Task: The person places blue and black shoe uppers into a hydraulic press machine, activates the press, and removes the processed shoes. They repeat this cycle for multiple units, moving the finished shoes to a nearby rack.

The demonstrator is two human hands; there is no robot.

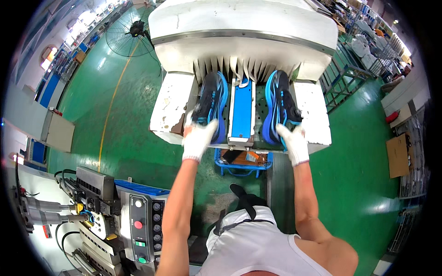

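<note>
Two black sneakers with blue soles lie side by side at the mouth of a white machine (248, 18). My left hand (199, 140), in a white glove, is closed round the heel end of the left sneaker (212, 99). In the same way my right hand (295, 143), also gloved, grips the heel of the right sneaker (278, 99). Both toes point away from me, close to a fringe of pale hanging strips (235, 68). Between the shoes runs a raised divider with a blue top (242, 110). My palms and some fingertips are hidden.
Below the machine's front edge stands a blue basket (244, 170) with several items inside. A control panel (140, 227) with coloured buttons and machinery is at the lower left. A large fan (137, 28) stands far left. Metal racks (350, 78) and a cardboard piece (398, 155) are on the right.
</note>
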